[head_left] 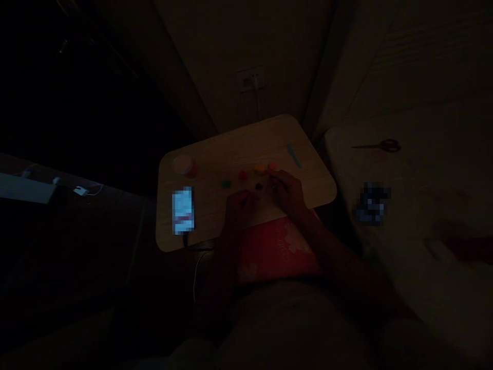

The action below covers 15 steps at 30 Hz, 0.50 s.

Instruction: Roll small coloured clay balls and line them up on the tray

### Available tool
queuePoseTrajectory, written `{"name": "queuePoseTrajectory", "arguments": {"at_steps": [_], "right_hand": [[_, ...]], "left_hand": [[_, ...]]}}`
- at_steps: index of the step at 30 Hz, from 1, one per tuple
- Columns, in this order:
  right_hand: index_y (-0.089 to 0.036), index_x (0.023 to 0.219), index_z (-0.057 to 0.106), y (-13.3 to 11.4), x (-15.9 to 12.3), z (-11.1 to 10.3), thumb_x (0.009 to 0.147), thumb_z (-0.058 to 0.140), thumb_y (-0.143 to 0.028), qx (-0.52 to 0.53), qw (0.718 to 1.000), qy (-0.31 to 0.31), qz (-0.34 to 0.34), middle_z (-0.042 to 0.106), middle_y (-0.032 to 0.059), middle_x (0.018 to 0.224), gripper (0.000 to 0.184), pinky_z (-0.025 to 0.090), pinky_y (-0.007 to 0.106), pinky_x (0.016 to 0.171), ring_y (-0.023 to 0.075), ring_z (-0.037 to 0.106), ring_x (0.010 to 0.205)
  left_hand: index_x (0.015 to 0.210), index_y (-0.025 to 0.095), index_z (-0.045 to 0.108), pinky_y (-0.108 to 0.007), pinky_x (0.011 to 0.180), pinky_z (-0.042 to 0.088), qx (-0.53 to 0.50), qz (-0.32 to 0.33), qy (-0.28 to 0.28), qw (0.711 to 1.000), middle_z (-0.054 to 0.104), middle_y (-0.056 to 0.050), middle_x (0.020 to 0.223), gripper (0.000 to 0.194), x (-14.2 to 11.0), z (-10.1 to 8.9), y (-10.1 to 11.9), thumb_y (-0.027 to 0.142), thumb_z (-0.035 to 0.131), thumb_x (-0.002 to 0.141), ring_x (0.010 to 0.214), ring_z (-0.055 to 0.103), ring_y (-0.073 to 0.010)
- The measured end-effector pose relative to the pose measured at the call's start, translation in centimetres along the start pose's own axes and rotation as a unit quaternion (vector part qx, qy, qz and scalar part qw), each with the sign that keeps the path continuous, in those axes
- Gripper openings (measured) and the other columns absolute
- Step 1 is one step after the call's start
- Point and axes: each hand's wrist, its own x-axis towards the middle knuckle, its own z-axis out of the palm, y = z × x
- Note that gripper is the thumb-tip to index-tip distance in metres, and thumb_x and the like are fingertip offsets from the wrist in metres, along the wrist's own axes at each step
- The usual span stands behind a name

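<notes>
The room is very dark, so fine detail is lost. My right hand (pixel 288 190) is over the table's near right part, fingers bent together and fingertips close to an orange lump (pixel 260 168) that looks like modelling clay. Whatever those fingers hold cannot be made out. My left hand (pixel 241 204) rests at the table's near edge, fingers curled in, their contents hidden. Between the hands lies a small dark lump (pixel 259 186). A pink lump (pixel 273 166), a red lump (pixel 242 175) and a green lump (pixel 226 183) form a loose row beyond them.
On the small wooden table (pixel 215 149) are a teal plastic knife (pixel 295 156), a round tub (pixel 184 166) and a lit phone (pixel 183 210). Scissors (pixel 379 146) and a blurred-out object (pixel 372 204) lie on the pale surface at right. A wall socket (pixel 251 79) holds a plug.
</notes>
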Motion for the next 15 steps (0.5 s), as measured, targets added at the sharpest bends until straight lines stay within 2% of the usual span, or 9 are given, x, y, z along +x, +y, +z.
{"name": "queuePoseTrajectory", "arguments": {"at_steps": [6, 11, 15], "right_hand": [[-0.025, 0.097, 0.083, 0.68, -0.22, 0.21, 0.091, 0.070, -0.028, 0.006, 1.000, 0.002, -0.003, 0.081, 0.0064, 0.094, 0.015, 0.058, 0.035, 0.081, 0.0210, 0.074, 0.084], [-0.022, 0.088, 0.083, 0.54, -0.31, 0.34, 0.085, 0.076, -0.029, 0.018, 0.999, 0.006, 0.025, 0.081, 0.0065, 0.087, 0.011, 0.056, 0.030, 0.066, 0.0190, 0.073, 0.073], [-0.021, 0.083, 0.081, 0.08, -0.29, 0.32, 0.081, 0.080, -0.032, 0.005, 0.999, 0.015, 0.045, 0.079, 0.0056, 0.081, 0.011, 0.054, 0.028, 0.062, 0.0178, 0.071, 0.068]], "left_hand": [[0.078, 0.016, 0.077, -0.025, 0.061, 0.043, 0.011, -0.011, -0.001, 1.000, 0.067, -0.002, 0.067, 0.029, 0.07, -0.07, 0.42, 0.025, 0.056, 0.095, 0.062, 0.058, -0.0141], [0.077, 0.016, 0.077, -0.025, 0.063, 0.044, 0.004, -0.008, -0.004, 1.000, 0.068, -0.002, 0.069, 0.028, 0.17, -0.09, 0.45, 0.024, 0.057, 0.094, 0.063, 0.058, -0.0138], [0.078, 0.016, 0.077, -0.025, 0.063, 0.045, 0.017, -0.010, -0.007, 1.000, 0.067, -0.002, 0.068, 0.028, 0.17, -0.09, 0.34, 0.025, 0.057, 0.095, 0.064, 0.058, -0.0144]]}}
